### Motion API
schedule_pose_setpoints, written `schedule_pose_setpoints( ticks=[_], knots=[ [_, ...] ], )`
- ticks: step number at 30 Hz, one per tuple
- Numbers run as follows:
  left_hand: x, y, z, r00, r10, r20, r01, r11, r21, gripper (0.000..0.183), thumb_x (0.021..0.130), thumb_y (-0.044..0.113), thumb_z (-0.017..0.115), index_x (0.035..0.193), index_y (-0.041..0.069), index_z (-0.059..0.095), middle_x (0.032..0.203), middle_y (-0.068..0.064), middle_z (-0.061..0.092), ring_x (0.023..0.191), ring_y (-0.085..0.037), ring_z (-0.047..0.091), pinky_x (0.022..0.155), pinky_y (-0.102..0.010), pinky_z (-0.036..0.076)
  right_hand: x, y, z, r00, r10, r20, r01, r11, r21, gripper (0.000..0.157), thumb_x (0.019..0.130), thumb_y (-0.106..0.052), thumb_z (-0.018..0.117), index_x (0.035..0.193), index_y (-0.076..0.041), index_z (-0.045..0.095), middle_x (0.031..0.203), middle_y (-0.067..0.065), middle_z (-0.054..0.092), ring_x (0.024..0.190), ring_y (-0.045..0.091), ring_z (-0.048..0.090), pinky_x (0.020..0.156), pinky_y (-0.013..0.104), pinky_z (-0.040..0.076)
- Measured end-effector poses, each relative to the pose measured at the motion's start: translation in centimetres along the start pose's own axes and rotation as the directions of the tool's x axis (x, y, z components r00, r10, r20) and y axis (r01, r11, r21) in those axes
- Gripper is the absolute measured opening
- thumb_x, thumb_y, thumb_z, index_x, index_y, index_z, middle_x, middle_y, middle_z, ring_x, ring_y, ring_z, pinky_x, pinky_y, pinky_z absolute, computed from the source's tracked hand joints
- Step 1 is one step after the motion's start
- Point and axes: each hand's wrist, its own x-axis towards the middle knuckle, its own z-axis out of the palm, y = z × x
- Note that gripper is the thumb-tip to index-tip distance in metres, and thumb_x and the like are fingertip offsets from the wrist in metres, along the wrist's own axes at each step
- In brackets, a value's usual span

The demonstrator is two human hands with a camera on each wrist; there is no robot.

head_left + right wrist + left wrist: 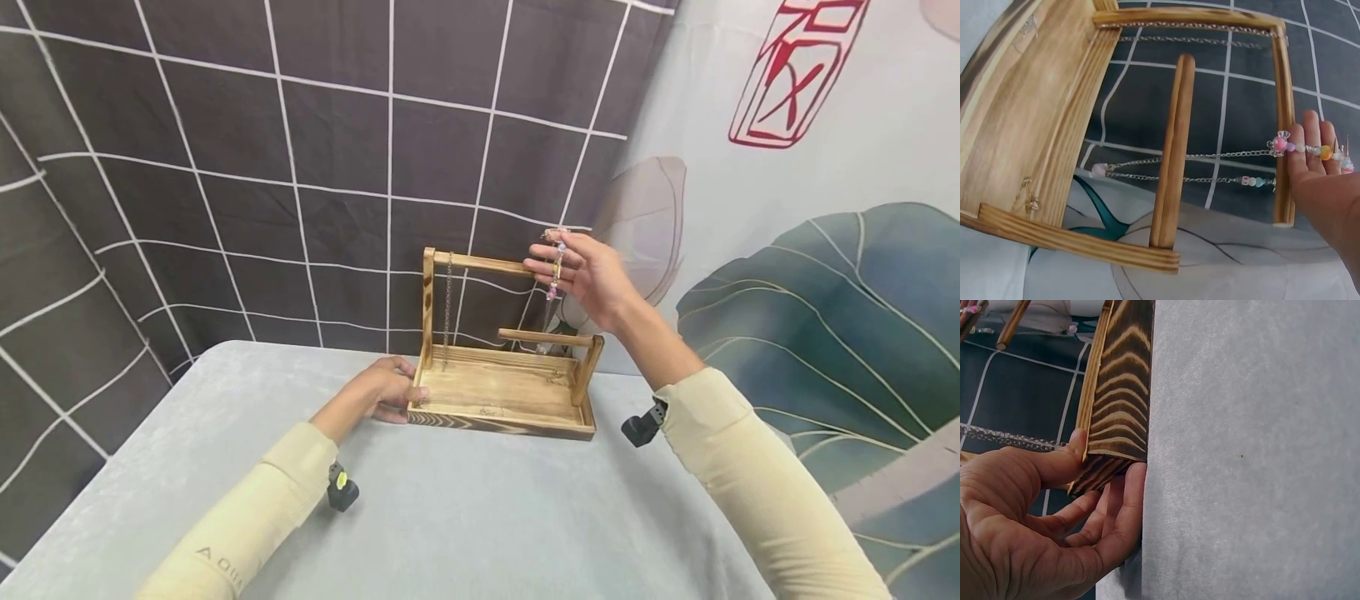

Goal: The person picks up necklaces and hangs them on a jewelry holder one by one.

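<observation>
With the wooden tray [472, 385] as the dial's centre, the left hand [386, 387] sits at 9 o'clock, thumb inside the wall and fingers curled outside, gripping that end; a firm, level hold seems best, since a tug above could tip the tray; the silver chain [447, 310] drapes over the upper bar [487, 264] at 11 o'clock, and a jolt might make it slide; at 1 o'clock the beaded chain [557, 269] hangs by that bar's free end, its lower part dangling behind the lower bar [547, 337]; the right hand's [596, 275] thumb and forefinger appear to pinch its top, other fingers extended, slightly apart; easing it down untwisted before loosening the pinch would likely be neatest.
</observation>
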Motion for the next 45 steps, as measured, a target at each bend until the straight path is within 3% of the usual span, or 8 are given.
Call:
schedule_pose_setpoints(
  ticks=[9, 16, 20, 24, 28, 34, 41, 45],
  knots=[
    [-0.2, -0.2, 0.1, 1.000, -0.014, 0.009, 0.014, 1.000, -0.005, 0.055, 0.102, 0.007, 0.082, 0.147, 0.005, 0.051, 0.110, -0.014, 0.071, 0.094, -0.022, 0.075, 0.081, -0.040, 0.076, 0.0, 1.2, 1.6, 1.000, 0.013, 0.009, -0.013, 0.997, -0.082, 0.024, 0.122, -0.031, 0.047, 0.135, -0.015, 0.058, 0.131, 0.005, 0.080, 0.112, 0.014, 0.082, 0.109, 0.031, 0.064],
    [-0.2, -0.1, 0.1, 1.000, -0.007, 0.015, 0.007, 1.000, 0.003, 0.055, 0.102, 0.007, 0.081, 0.147, 0.004, 0.050, 0.109, -0.014, 0.070, 0.093, -0.022, 0.074, 0.080, -0.039, 0.076, -0.2, 1.9, 2.8, 1.000, 0.011, 0.016, -0.010, 0.996, -0.092, 0.024, 0.122, -0.029, 0.047, 0.137, -0.014, 0.058, 0.118, -0.005, 0.082, 0.110, 0.012, 0.082, 0.110, 0.032, 0.063],
    [0.0, -0.3, 0.0, 1.000, -0.012, 0.016, 0.012, 1.000, -0.003, 0.054, 0.102, 0.006, 0.081, 0.146, 0.004, 0.050, 0.109, -0.013, 0.069, 0.093, -0.021, 0.073, 0.080, -0.039, 0.076, -0.2, 2.4, 3.8, 1.000, 0.009, 0.023, -0.007, 0.996, -0.093, 0.026, 0.122, -0.026, 0.048, 0.139, -0.011, 0.059, 0.114, -0.007, 0.084, 0.108, 0.011, 0.083, 0.106, 0.029, 0.065],
    [0.1, -0.4, -0.1, 1.000, -0.017, 0.008, 0.017, 1.000, -0.004, 0.054, 0.102, 0.006, 0.081, 0.147, 0.005, 0.050, 0.109, -0.014, 0.070, 0.092, -0.022, 0.074, 0.079, -0.039, 0.076, 0.1, 2.8, 4.6, 0.999, 0.003, 0.049, 0.003, 0.993, -0.116, 0.037, 0.121, -0.024, 0.050, 0.150, -0.002, 0.057, 0.113, -0.008, 0.085, 0.108, 0.011, 0.082, 0.105, 0.029, 0.066],
    [0.0, -0.1, -0.1, 1.000, -0.013, 0.011, 0.013, 1.000, 0.000, 0.056, 0.103, 0.007, 0.081, 0.149, 0.004, 0.050, 0.110, -0.014, 0.069, 0.093, -0.021, 0.074, 0.080, -0.039, 0.076, 0.3, 3.2, 5.4, 0.999, 0.002, 0.051, 0.006, 0.990, -0.142, 0.045, 0.121, -0.023, 0.052, 0.157, 0.004, 0.053, 0.117, -0.003, 0.086, 0.107, 0.010, 0.082, 0.101, 0.028, 0.067],
    [-0.1, 0.1, -0.2, 1.000, -0.010, 0.003, 0.010, 1.000, 0.002, 0.055, 0.103, 0.007, 0.080, 0.149, 0.004, 0.050, 0.110, -0.013, 0.068, 0.092, -0.021, 0.073, 0.082, -0.040, 0.076, 0.7, 3.7, 6.9, 0.998, 0.000, 0.066, 0.010, 0.988, -0.156, 0.045, 0.120, -0.024, 0.054, 0.156, 0.003, 0.055, 0.139, 0.015, 0.080, 0.108, 0.012, 0.082, 0.102, 0.029, 0.067],
    [-0.2, 0.1, -0.1, 1.000, -0.002, 0.012, 0.002, 1.000, -0.006, 0.054, 0.103, 0.006, 0.080, 0.148, 0.003, 0.050, 0.106, -0.013, 0.069, 0.091, -0.021, 0.073, 0.081, -0.040, 0.076, 1.0, 4.6, 7.8, 0.998, 0.014, 0.063, -0.004, 0.988, -0.157, 0.039, 0.120, -0.023, 0.054, 0.149, 0.002, 0.058, 0.120, 0.000, 0.086, 0.102, 0.009, 0.082, 0.101, 0.029, 0.067],
    [-0.1, 0.1, -0.2, 1.000, 0.005, 0.011, -0.005, 1.000, -0.002, 0.054, 0.103, 0.006, 0.079, 0.148, 0.002, 0.050, 0.104, -0.013, 0.071, 0.091, -0.022, 0.074, 0.082, -0.040, 0.076, 1.2, 5.0, 8.0, 0.998, 0.005, 0.068, 0.007, 0.985, -0.175, 0.043, 0.120, -0.023, 0.053, 0.153, 0.005, 0.056, 0.127, 0.008, 0.085, 0.103, 0.010, 0.082, 0.111, 0.037, 0.067]
  ],
)
